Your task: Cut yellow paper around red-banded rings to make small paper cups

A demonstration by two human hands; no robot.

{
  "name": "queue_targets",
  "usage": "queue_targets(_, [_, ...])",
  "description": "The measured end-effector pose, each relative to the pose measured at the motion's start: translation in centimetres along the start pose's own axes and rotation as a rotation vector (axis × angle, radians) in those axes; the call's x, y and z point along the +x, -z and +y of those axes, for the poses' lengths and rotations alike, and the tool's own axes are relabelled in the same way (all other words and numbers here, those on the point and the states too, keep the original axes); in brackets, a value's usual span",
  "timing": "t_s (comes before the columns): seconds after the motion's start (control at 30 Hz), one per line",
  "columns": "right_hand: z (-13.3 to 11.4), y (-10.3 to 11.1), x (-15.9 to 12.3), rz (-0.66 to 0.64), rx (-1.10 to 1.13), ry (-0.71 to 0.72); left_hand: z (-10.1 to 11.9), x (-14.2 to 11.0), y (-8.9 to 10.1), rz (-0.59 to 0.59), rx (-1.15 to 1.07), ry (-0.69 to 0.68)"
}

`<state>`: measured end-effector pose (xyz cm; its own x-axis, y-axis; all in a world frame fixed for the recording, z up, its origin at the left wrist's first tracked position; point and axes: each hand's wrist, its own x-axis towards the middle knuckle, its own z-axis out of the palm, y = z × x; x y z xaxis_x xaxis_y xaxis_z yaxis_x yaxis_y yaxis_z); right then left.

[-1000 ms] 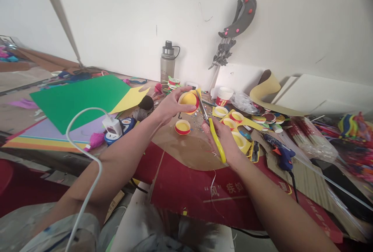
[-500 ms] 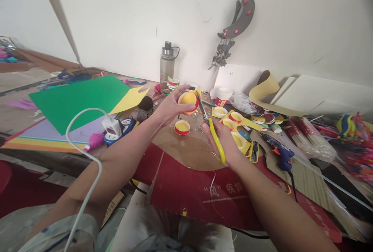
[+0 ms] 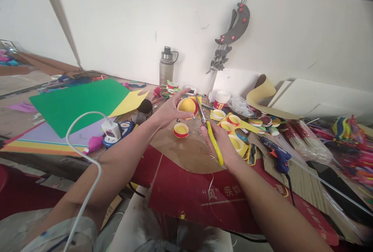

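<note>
My left hand holds a short red-and-white paper cup ring between thumb and fingers, its index finger raised. Yellow paper fills the ring and juts out past its upper right side. My right hand grips scissors by their yellow handles. Their blades point up and away, close against the ring's right edge; whether they touch the paper I cannot tell. Below the ring, a similar yellow-bottomed cup ring rests on the brown board. Several more rings sit on a yellow sheet to the right of my right hand.
A grey bottle stands by the wall, with paper cups to its right. Green paper and a power strip with a white charger lie left. A blue glue gun, a utility knife and a black phone lie right.
The ring in my left hand has turned slightly, and more yellow paper shows at its upper right. My left fingers have spread somewhat. The view has tilted up a little.
</note>
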<state>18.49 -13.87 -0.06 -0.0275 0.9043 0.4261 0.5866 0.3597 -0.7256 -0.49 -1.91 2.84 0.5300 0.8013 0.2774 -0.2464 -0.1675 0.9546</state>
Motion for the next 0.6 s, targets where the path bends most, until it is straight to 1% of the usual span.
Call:
queue_targets(0.2, [-0.01, 0.04, -0.11, -0.008, 0.007, -0.014, 0.13, 0.05, 0.19, -0.003, 0.028, -0.015])
queue_targets(0.37, [-0.02, 0.05, -0.26, -0.019, 0.007, -0.067, 0.18, 0.17, 0.63, -0.001, 0.040, -0.018])
queue_targets(0.5, [-0.11, 0.13, -0.24, -0.001, 0.024, -0.064, 0.10, 0.31, 0.81, 0.025, 0.002, -0.036])
queue_targets(0.6, [-0.16, 0.21, -0.15, 0.014, 0.027, -0.051, 0.03, 0.34, 0.47, 0.056, -0.060, -0.028])
